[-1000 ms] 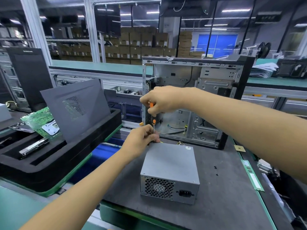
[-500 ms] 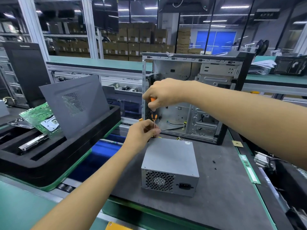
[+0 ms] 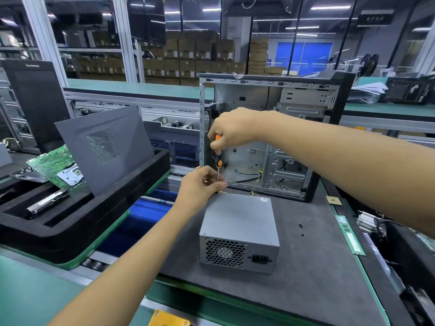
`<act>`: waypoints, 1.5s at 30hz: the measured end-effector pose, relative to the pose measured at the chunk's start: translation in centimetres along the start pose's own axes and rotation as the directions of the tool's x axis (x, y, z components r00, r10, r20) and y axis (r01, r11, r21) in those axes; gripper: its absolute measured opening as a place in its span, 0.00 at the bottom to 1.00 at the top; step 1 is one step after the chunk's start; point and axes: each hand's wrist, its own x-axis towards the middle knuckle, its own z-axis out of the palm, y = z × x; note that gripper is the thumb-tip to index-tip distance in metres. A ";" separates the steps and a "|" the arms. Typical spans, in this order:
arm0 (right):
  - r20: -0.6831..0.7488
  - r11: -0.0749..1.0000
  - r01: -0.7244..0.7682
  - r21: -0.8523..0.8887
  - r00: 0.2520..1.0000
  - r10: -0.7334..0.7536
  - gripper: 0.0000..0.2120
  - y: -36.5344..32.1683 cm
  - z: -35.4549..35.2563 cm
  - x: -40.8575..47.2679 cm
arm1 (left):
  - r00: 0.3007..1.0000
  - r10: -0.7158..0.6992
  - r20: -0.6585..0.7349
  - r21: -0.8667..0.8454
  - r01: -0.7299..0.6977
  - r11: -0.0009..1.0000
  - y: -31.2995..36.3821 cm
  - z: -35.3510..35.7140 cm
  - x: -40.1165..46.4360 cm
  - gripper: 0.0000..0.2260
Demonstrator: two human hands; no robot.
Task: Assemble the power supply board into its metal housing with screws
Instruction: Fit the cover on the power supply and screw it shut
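Observation:
A grey metal power supply box (image 3: 239,217) lies on the dark mat, fan grille and socket facing me. Behind it stands an open computer case (image 3: 270,142), its inside bare metal. My right hand (image 3: 231,129) grips the orange and black handle of a screwdriver (image 3: 219,164) held upright over the box's far left corner. My left hand (image 3: 200,187) pinches the screwdriver's thin shaft near the tip. The tip itself is hidden by my fingers. A few small dark screws (image 3: 301,229) lie on the mat to the right.
A black foam tray (image 3: 70,222) at left holds a grey side panel (image 3: 106,147), a green circuit board (image 3: 56,165) and a drive. A green memory stick (image 3: 349,234) lies along the mat's right edge. A conveyor with blue belt runs between tray and mat.
The view has shifted slightly; both hands stay on the screwdriver at the box's far left corner, with no clear change in grip.

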 end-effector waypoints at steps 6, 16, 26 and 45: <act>0.006 0.959 0.126 0.252 0.991 -0.132 0.12 -0.3 -0.3 -0.4 | 0.998 0.003 0.066 -0.097 0.004 0.995 -0.7 0.2 -0.1 0.04; 0.011 0.999 -0.025 -0.043 1.000 0.025 0.09 -0.4 -0.3 0.0 | 0.999 -0.007 -0.037 -0.055 0.004 0.998 0.1 0.4 0.0 0.05; 0.000 0.957 0.099 0.272 0.995 -0.103 0.09 -0.4 -0.4 -0.5 | 0.979 -0.043 0.198 -0.102 0.064 0.993 0.4 -0.7 -0.2 0.10; -0.023 0.887 0.032 0.461 0.999 -0.024 0.10 -0.4 0.4 -0.5 | 0.994 -0.024 0.110 -0.096 0.035 0.995 0.8 -0.7 -0.6 0.08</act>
